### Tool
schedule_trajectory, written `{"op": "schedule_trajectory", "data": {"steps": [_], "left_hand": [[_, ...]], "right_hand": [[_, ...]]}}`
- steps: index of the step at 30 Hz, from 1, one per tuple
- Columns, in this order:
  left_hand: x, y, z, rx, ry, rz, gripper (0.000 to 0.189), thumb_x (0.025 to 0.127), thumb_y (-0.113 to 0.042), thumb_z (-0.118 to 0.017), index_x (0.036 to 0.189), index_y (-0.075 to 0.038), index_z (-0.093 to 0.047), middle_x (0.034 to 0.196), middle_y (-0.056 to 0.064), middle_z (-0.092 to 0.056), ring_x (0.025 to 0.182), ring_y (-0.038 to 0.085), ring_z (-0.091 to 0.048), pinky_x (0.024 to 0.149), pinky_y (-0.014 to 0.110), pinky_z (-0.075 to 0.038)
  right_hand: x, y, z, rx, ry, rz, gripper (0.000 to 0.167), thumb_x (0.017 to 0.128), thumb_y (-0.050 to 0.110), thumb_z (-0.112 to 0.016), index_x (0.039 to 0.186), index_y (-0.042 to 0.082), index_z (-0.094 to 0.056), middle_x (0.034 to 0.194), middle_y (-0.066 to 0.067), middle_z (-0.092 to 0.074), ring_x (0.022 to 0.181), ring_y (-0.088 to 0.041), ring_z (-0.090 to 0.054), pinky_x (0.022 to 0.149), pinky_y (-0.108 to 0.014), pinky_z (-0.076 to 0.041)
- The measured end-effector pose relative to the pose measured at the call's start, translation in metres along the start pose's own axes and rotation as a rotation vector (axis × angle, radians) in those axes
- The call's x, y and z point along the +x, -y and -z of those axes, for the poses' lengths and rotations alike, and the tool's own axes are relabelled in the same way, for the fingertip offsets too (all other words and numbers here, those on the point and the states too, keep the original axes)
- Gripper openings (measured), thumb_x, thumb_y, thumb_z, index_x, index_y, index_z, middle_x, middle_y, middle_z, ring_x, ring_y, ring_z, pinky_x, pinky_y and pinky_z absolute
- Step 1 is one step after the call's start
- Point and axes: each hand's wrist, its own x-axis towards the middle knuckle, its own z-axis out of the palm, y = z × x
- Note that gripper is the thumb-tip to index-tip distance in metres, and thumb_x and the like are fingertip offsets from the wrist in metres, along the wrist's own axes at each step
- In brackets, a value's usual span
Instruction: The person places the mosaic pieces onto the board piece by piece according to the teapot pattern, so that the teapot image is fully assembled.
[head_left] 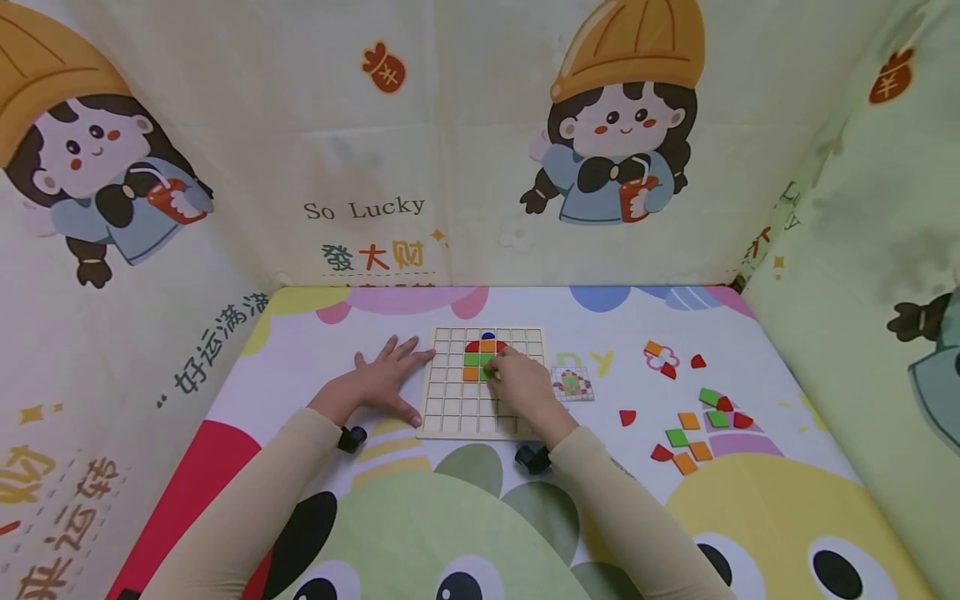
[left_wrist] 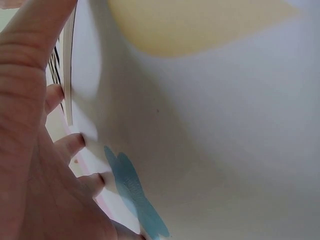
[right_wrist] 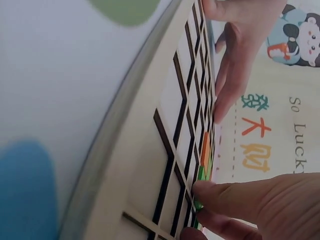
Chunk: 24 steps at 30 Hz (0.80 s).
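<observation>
A wooden grid board [head_left: 450, 410] lies flat, partly filled with coloured tiles: a blue piece [head_left: 488, 336] on top, red rounded pieces beside an orange square [head_left: 488, 346], then green squares and another orange square [head_left: 471, 375]. My left hand [head_left: 386, 379] spreads its fingers at the board's left edge, thumb near the lower corner. Over the tiles, my right hand [head_left: 522, 385] pinches a green square tile [right_wrist: 198, 204] between thumb and fingertip, low at the grid beside the lower orange square. The fingers partly hide that tile and the red piece at right.
Right of the board lies a small pattern card [head_left: 573, 384]. Farther right, loose red, green and orange tiles [head_left: 677, 437] are scattered over the printed tablecloth, with one red piece [head_left: 627, 417] nearer the board. Printed fabric walls [head_left: 465, 167] surround the table's back and sides.
</observation>
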Motion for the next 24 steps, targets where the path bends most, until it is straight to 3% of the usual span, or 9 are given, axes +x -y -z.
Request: {"op": "schedule_trajectory", "data": {"steps": [7,15,24], "left_hand": [[0.000,0.001,-0.001,0.010,-0.003,-0.003,0.131,0.058,-0.076,-0.086,0.165,-0.036,-0.022,0.176,0.010,-0.002,0.158,0.048,0.007,0.100,0.094,-0.004],[-0.002,-0.001,0.002,-0.001,-0.004,0.003,0.130,0.058,-0.073,-0.088,0.165,-0.035,-0.023,0.176,0.010,-0.002,0.158,0.048,0.007,0.101,0.093,-0.003],[0.000,0.000,0.001,-0.003,-0.003,0.005,0.131,0.058,-0.075,-0.087,0.165,-0.035,-0.023,0.176,0.011,-0.003,0.158,0.049,0.006,0.100,0.094,-0.003]], "right_hand": [[-0.008,0.002,0.002,-0.039,0.017,0.016,0.019,0.096,0.020,-0.074,0.113,0.017,-0.082,0.122,-0.004,-0.073,0.110,-0.025,-0.070,0.083,-0.042,-0.060],[-0.018,-0.006,0.007,0.024,0.012,0.021,0.018,0.097,0.021,-0.071,0.110,0.017,-0.082,0.112,-0.003,-0.076,0.103,-0.023,-0.071,0.075,-0.040,-0.058],[-0.024,-0.027,0.019,0.032,-0.032,-0.058,0.021,0.098,0.025,-0.070,0.115,0.016,-0.078,0.111,-0.004,-0.074,0.098,-0.026,-0.071,0.077,-0.043,-0.059]]}}
